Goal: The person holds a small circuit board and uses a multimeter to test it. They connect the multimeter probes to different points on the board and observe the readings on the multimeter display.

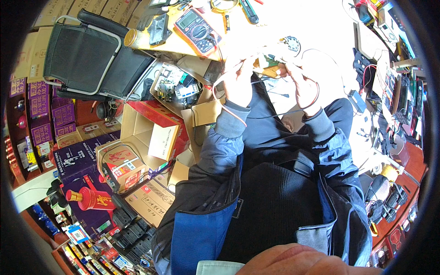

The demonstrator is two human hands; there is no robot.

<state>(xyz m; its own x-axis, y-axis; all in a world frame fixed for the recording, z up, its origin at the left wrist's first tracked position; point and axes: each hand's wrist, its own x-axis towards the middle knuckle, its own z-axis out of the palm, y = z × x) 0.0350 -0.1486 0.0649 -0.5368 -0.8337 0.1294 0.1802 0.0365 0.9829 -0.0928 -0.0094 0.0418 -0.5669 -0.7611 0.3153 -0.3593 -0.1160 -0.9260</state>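
Both hands raised at roughly 12 o'clock in the head view, over the glare-washed edge of a wooden bench [151, 43]. Left hand [239, 78] closed in a fist-like curl, fingers folded around a thin red wire [229, 107] that loops down across the sleeve cuff; exact pinch point lost in overexposure. Right hand [305, 85] at 1 o'clock of the left, fingers curled, touching the edge of a small green circuit board [271, 62] held between the two hands; how firmly gripped, cannot tell. A dark red wire arcs around the right wrist. Red-cased multimeter [198, 31] lying flat on the bench at 10 o'clock of the left hand, near but apart. Mesh-backed office chair [87, 57] at 9 o'clock, well apart. Open cardboard box [176, 87] of circuit boards and parts just below the bench edge, at 8 o'clock of the left hand. Red bottle [89, 199] among purple cartons far down at 7 o'clock.
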